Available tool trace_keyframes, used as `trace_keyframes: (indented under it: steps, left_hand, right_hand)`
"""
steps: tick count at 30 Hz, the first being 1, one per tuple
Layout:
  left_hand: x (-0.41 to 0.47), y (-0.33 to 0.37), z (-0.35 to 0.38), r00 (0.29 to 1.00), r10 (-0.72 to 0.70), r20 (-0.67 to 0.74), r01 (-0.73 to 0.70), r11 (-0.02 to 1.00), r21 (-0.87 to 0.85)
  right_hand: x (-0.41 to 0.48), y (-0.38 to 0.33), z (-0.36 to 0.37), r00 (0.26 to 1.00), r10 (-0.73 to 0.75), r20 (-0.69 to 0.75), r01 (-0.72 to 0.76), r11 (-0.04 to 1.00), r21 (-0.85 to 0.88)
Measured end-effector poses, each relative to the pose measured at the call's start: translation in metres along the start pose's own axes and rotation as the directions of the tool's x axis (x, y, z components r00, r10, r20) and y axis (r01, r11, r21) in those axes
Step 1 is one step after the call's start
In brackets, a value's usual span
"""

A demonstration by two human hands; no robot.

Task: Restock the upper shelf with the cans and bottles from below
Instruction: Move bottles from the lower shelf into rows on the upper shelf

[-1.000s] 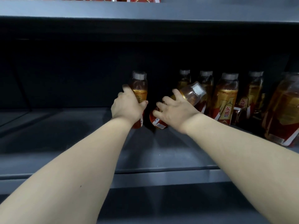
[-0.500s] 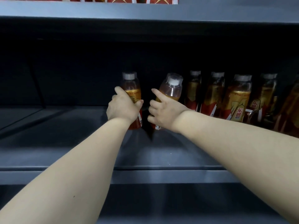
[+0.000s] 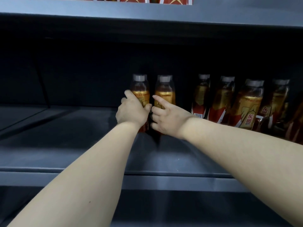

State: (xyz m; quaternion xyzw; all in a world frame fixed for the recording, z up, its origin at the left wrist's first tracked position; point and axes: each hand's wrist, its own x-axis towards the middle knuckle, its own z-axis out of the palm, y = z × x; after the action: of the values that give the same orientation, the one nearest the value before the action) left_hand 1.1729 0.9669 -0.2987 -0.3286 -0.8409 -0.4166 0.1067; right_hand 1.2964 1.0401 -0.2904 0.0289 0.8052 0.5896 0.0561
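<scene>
Two amber drink bottles with grey caps and gold-red labels stand upright side by side on the dark grey shelf (image 3: 65, 141). My left hand (image 3: 131, 112) grips the left bottle (image 3: 139, 89) around its lower body. My right hand (image 3: 168, 117) holds the right bottle (image 3: 164, 90), fingers wrapped round its lower half and the index finger lying up along the label. Both bottles' bases are hidden behind my hands.
A row of several matching bottles (image 3: 246, 102) stands to the right on the same shelf. The shelf above (image 3: 147, 13) carries red packs (image 3: 173, 0) at the top edge. A lower shelf (image 3: 164, 210) shows dark beneath the front lip.
The right bottle went from tilted to upright and now stands next to the left bottle. My left hand kept its hold on the left bottle.
</scene>
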Motion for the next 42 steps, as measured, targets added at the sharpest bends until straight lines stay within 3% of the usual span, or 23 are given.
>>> trace_keyframes:
  steps: [6, 11, 16, 19, 21, 23, 25, 27, 29, 31, 35, 39, 42]
  left_hand:
    - [-0.004, -0.002, 0.004, 1.000, -0.005, 0.003, 0.005, 0.999, -0.043]
    - [-0.006, -0.004, 0.006, 1.000, -0.016, 0.008, 0.017, 0.998, -0.064]
    - [-0.012, -0.009, 0.009, 0.999, -0.024, 0.035, 0.026, 0.997, -0.073]
    - [-0.012, -0.012, 0.010, 0.998, -0.031, 0.058, 0.036, 0.995, -0.092]
    - [-0.011, -0.014, 0.012, 0.997, -0.041, 0.071, 0.049, 0.992, -0.119]
    - [-0.011, -0.015, 0.014, 0.996, -0.052, 0.073, 0.062, 0.986, -0.153]
    - [-0.011, -0.015, 0.015, 0.996, -0.055, 0.071, 0.066, 0.983, -0.174]
    - [-0.011, -0.015, 0.015, 0.996, -0.052, 0.066, 0.063, 0.982, -0.180]
    - [-0.011, -0.015, 0.017, 0.997, -0.053, 0.059, 0.063, 0.981, -0.182]
    - [-0.010, -0.016, 0.019, 0.997, -0.057, 0.052, 0.066, 0.980, -0.190]
    - [-0.010, -0.018, 0.022, 0.997, -0.064, 0.053, 0.073, 0.978, -0.195]
    - [-0.008, -0.022, 0.022, 0.997, -0.050, 0.065, 0.061, 0.979, -0.193]
    - [-0.006, -0.022, 0.021, 0.994, -0.047, 0.100, 0.066, 0.978, -0.200]
  right_hand:
    - [0.002, -0.009, 0.013, 0.997, 0.060, -0.041, -0.060, 0.998, 0.003]
    - [0.002, -0.016, 0.026, 0.953, 0.110, -0.281, -0.091, 0.993, 0.080]
    - [-0.008, -0.022, 0.026, 0.842, 0.132, -0.523, 0.049, 0.947, 0.318]
    - [-0.021, -0.022, 0.023, 0.830, 0.238, -0.505, 0.034, 0.881, 0.472]
    - [-0.033, -0.018, 0.020, 0.879, 0.321, -0.352, -0.039, 0.785, 0.618]
    - [-0.041, -0.014, 0.019, 0.898, 0.425, -0.116, -0.199, 0.626, 0.754]
    - [-0.043, -0.013, 0.022, 0.815, 0.571, 0.099, -0.383, 0.403, 0.831]
    - [-0.041, -0.015, 0.023, 0.678, 0.665, 0.314, -0.489, 0.089, 0.867]
    - [-0.031, -0.017, 0.023, 0.569, 0.653, 0.500, -0.459, -0.252, 0.852]
    - [-0.018, -0.022, 0.018, 0.552, 0.593, 0.587, -0.362, -0.463, 0.809]
    - [0.008, -0.032, 0.010, 0.529, 0.573, 0.626, -0.251, -0.599, 0.761]
    - [0.015, -0.033, 0.011, 0.473, 0.596, 0.649, -0.272, -0.602, 0.751]
    - [0.018, -0.032, 0.019, 0.489, 0.592, 0.641, -0.250, -0.609, 0.753]
